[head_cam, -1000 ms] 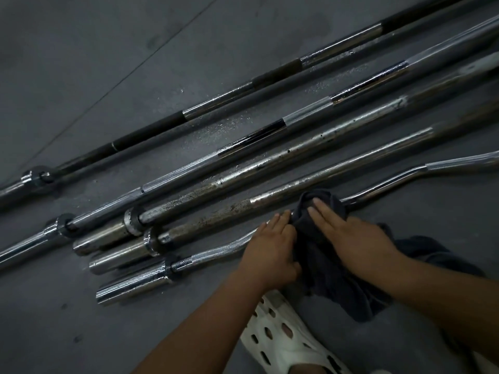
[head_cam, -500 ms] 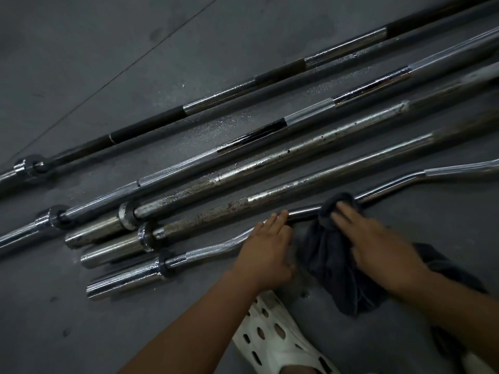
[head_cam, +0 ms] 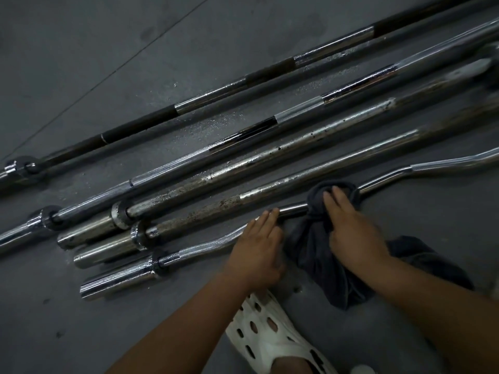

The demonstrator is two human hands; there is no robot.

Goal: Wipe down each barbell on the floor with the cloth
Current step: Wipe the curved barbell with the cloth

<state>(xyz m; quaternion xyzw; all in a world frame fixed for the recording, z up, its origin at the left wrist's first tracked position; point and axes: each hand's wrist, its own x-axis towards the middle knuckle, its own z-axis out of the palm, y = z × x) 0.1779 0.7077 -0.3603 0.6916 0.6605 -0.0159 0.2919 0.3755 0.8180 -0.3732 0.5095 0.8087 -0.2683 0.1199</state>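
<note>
- Barbells, five in all, lie side by side on a dark grey floor (head_cam: pixel 81 63). All run on the same slant, from lower left to upper right of the view.
- Closest to the camera, a white perforated shoe (head_cam: pixel 270 336) sits at the bottom edge between the person's two forearms.
- Just beyond it, the left hand (head_cam: pixel 256 252) rests on the nearest barbell, a chrome curl bar (head_cam: pixel 210 245) with bends along its shaft. Its fingers (head_cam: pixel 266 218) lie straight and flat on the bar, gripping nothing.
- Beside it, the right hand (head_cam: pixel 351 230) presses a dark cloth (head_cam: pixel 318 255) onto the same bar. Those fingers (head_cam: pixel 336 197) lie nearly straight over the bunched cloth, which wraps the shaft; the rest of the cloth trails on the floor toward the person. The thumb is not clearly visible.
- Most of the curl bar's visible shaft beyond the cloth lies up and to the right of the right fingertips. It rises through a bend and then levels toward the right edge. The right hand is the nearer one to that stretch, so a wipe would likely follow the shaft that way while the left hand steadies the bar.
- Next out is the second barbell (head_cam: pixel 297 182), straight and rust-speckled near its collar.
- Behind that is the third barbell (head_cam: pixel 270 155), pitted with dark spots.
- Farther still is the fourth barbell (head_cam: pixel 297 112), with knurled and glossy black sections.
- Farthest is the fifth barbell (head_cam: pixel 210 95), banded black and chrome and set a little apart from the others.
</note>
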